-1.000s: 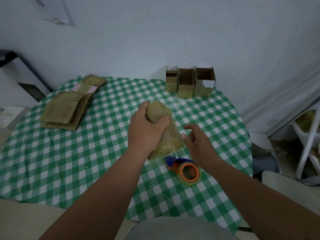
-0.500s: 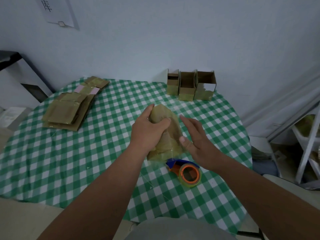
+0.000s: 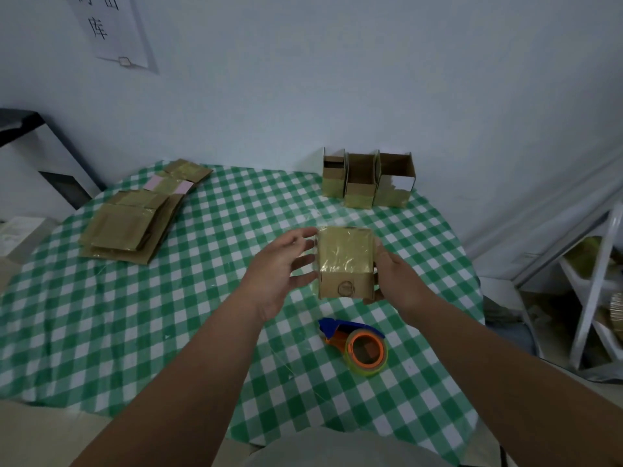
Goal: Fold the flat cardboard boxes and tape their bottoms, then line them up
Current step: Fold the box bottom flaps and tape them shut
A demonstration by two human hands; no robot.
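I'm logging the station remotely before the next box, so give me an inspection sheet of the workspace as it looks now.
Surface: round table under a green-and-white checked cloth.
Job's things: one folded box held between both hands, tape on its upper part; three finished boxes lined up at the far edge; stack of flat boxes far left; tape dispenser near the person.
Clutter: nothing seen.
Hands: left hand open beside the box; right hand grips its right side.
Cables: nothing seen.
Surroundings: paper notice on the wall; white rack at right.

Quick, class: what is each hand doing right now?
Left hand: open, fingers straight, beside the box; contact unclear.
Right hand: holds the box's right side, thumb at its lower corner.
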